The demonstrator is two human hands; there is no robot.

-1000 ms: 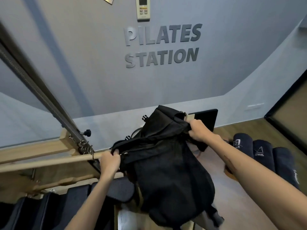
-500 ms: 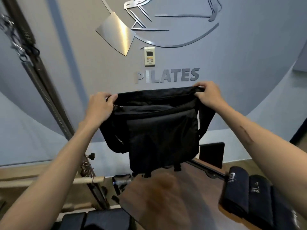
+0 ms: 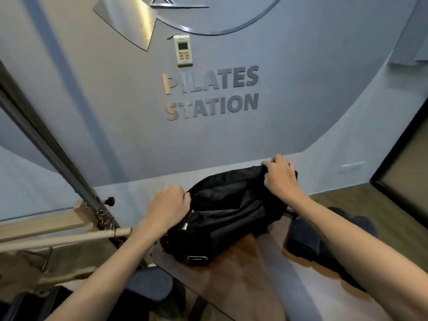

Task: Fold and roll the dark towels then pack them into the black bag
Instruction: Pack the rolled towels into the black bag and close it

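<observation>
Black bag: soft and floppy cloth, sagging in the middle of the frame, low over a brown desk. Looks light and likely empty, so easy to lift, but apt to fold shut on itself. Best held by the top rim, one side each, to keep the mouth wide for packing.

Left hand, grip curled tight on the left end of the rim. Right hand, grip curled and pinching the right end of the rim, a bit higher in the frame.

Dark towels: rolled up already, lying at the lower right of the frame, partly hidden behind the right arm. Soft and thick, probably squashy, good to grab round the middle so the roll stays shut.

Counted: one bag, two hands. Towels too blurred and hidden to count for sure; at least two rolls showing.
</observation>
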